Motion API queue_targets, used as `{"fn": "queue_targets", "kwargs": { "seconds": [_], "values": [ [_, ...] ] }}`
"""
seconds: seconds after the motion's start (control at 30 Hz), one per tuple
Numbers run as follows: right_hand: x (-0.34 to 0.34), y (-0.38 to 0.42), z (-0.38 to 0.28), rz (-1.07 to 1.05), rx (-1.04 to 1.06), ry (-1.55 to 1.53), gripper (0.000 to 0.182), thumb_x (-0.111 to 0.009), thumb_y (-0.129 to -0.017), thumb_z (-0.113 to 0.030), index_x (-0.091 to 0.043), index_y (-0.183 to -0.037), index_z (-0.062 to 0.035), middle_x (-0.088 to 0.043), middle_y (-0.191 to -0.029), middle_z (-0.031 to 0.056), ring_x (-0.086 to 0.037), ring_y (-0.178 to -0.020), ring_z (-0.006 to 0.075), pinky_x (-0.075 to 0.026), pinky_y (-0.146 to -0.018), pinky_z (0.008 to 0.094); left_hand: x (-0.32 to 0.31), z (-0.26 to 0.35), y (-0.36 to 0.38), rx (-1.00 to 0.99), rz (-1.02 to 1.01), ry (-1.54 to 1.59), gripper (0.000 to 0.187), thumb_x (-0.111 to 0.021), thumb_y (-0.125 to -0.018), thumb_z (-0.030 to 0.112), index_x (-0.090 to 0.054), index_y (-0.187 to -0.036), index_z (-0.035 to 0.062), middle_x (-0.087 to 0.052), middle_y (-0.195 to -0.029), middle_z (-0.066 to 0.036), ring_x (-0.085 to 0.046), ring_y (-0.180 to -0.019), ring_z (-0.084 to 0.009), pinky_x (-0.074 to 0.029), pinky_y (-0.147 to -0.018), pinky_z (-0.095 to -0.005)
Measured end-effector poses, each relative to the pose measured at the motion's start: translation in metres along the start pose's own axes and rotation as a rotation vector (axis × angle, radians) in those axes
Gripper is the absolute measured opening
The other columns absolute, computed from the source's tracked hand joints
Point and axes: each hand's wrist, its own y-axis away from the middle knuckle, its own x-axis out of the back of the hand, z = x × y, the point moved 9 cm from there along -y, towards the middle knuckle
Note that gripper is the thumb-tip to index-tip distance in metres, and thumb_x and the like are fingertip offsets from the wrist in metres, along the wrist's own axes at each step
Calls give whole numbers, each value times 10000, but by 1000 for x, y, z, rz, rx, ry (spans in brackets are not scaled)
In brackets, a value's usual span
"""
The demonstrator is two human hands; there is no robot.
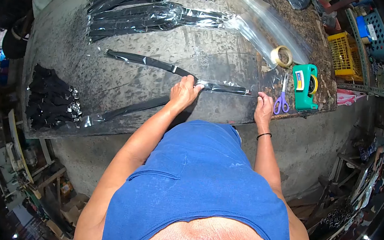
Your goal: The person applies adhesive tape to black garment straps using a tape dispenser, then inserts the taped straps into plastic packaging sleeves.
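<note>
Black straps (147, 61) with metal clips lie on the grey table, spreading in a Y shape. Clear plastic wraps their joined end. My left hand (183, 91) closes on the straps where they meet, fingertips pressed to the black band. At the right end of the wrapped part, my right hand (263, 109) has its fingers together at the edge of the clear plastic. Right of that hand are purple-handled scissors (281, 103) and a green tape dispenser (304, 87) with yellow tape.
A pile of black straps (50, 99) sits at the table's left. Wrapped black bundles (137, 20) lie at the back. A tape roll (281, 56) rests near long clear plastic sleeves (275, 24). A yellow crate (344, 55) stands beyond the right edge.
</note>
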Motion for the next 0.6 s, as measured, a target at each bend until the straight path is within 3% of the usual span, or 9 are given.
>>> {"fn": "queue_targets", "kwargs": {
  "seconds": [0.1, 0.27, 0.37, 0.47, 0.53, 0.6],
  "values": [
    [-6, 7, -3, 8, -83, -45, 253, -548, -891, -100, -616, -1130, -55, -564, -975, 142, -581, -916, 297, -467, -821, 379, -3, -1, 0, 49, -6, -8, 379, -658, -840, 392, -535, -892, 38, -609, -946, -189, -603, -864, -428, -461, -719, -523],
    [-15, 3, -12, -21, -32, -10, 281, -547, -885, -98, -606, -1157, -58, -560, -984, 152, -582, -911, 305, -470, -819, 392, -10, -12, -1, 85, -31, 79, 337, -695, -815, 355, -551, -893, 61, -595, -966, -180, -598, -900, -421, -469, -745, -529],
    [-16, 3, -50, -38, 47, -48, 268, -560, -884, -100, -608, -1145, -58, -568, -986, 150, -583, -915, 322, -471, -819, 395, -5, -14, -4, 51, -35, 120, 310, -694, -814, 315, -541, -891, 57, -601, -930, -178, -598, -883, -400, -468, -748, -506],
    [-35, 10, -90, -114, 277, -64, 248, -614, -863, -109, -623, -1111, -92, -569, -978, 133, -577, -916, 330, -478, -789, 410, -6, -24, -6, 86, -78, 246, 286, -682, -818, 262, -531, -913, 39, -601, -893, -182, -594, -893, -382, -468, -756, -481],
    [-51, 12, -110, -130, 383, 14, 229, -634, -854, -116, -631, -1082, -95, -566, -964, 119, -579, -923, 319, -479, -774, 420, -1, -32, -7, -19, 26, 408, 280, -666, -829, 255, -526, -924, 32, -599, -903, -183, -595, -893, -384, -470, -752, -475],
    [-67, 7, -120, -154, 406, -2, 220, -641, -851, -120, -633, -1069, -94, -567, -960, 118, -584, -922, 325, -479, -769, 424, 14, -29, -2, -9, 55, 325, 267, -663, -833, 254, -539, -920, 35, -599, -941, -182, -598, -900, -393, -474, -756, -477]
  ]
}}
